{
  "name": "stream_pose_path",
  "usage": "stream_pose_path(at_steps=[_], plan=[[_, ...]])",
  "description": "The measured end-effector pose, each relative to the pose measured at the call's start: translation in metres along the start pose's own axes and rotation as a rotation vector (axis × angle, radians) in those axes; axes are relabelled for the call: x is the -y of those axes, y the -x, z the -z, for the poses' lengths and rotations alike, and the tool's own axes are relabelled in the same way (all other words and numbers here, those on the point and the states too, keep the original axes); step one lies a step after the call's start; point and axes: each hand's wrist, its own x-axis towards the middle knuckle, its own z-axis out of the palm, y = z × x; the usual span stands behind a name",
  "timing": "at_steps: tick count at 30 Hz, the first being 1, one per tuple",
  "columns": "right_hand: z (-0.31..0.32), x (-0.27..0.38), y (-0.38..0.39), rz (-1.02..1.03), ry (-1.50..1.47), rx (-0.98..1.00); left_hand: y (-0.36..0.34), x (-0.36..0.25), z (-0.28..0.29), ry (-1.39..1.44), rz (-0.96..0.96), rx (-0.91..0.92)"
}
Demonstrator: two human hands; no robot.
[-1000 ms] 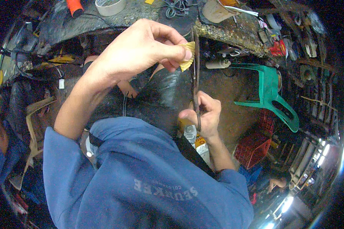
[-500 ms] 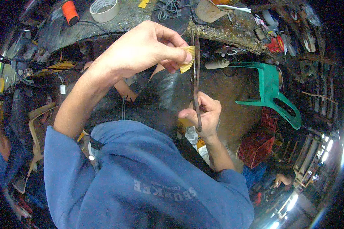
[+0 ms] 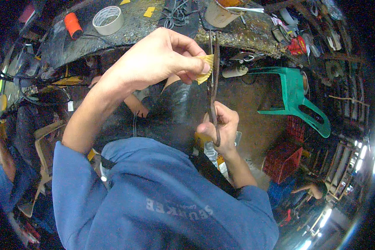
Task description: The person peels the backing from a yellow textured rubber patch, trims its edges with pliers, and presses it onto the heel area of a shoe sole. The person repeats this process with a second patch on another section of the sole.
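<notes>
My left hand [image 3: 171, 58] is closed, pinching a small yellow ribbed piece [image 3: 206, 74] with zigzag edges between thumb and fingers. Right beside that piece stand the long dark blades of a pair of scissors [image 3: 215, 71], pointing away from me. The blades are slightly apart at the tips, and the piece lies at or between them; I cannot tell which. Lower down, my right hand [image 3: 224, 125] is wrapped round the scissors' handles, its thumb bent over to the left. Part of the handle loops is hidden in the palm.
On the worktable [image 3: 141, 27] lie an orange spool [image 3: 73, 26], a roll of tape [image 3: 108, 20], yellow scraps [image 3: 149, 11], tangled cord [image 3: 175, 16] and a bucket [image 3: 220, 14]. A green plastic chair [image 3: 293, 91] and red crate [image 3: 282, 161] are at right. Other people are on both sides.
My view has shifted slightly, so the table's things sit a little lower and further left. Both hands keep their holds, and the scissor tips look a little more apart.
</notes>
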Motion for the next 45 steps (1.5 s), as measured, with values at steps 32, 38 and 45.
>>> stream_pose_path(at_steps=[32,38,45], plan=[[0.001,-0.016,-0.002,-0.031,0.071,-0.082,-0.004,0.005,-0.003,-0.018,0.029,-0.001],[-0.001,-0.019,-0.002,-0.046,0.122,-0.091,0.001,0.010,-0.005,0.036,0.030,-0.020],[-0.005,-0.016,-0.021,0.071,-0.474,-0.050,0.015,0.019,-0.011,0.257,-0.043,-0.158]])
